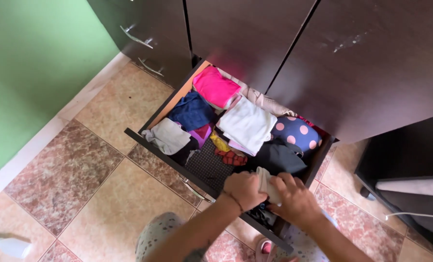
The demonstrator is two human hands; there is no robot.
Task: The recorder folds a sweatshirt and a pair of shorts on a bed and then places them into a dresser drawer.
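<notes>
An open dark wooden drawer (153, 144) is packed with folded clothes: a pink piece (214, 86), a navy one (192, 110), a white one (248, 122), a grey one (167, 136) and a blue one with pink dots (296, 132). My left hand (244, 189) and my right hand (296, 198) meet at the drawer's near right corner. Both grip a small cream-white cloth (266, 182) pressed between them above a black garment (277, 157).
The drawer belongs to a dark wardrobe (352, 63) with metal handles (136, 39). A green wall (27, 68) stands at the left. Brown and beige floor tiles (75, 184) lie below, with a white object (12, 246) at the bottom left. Dark furniture (410, 170) stands at the right.
</notes>
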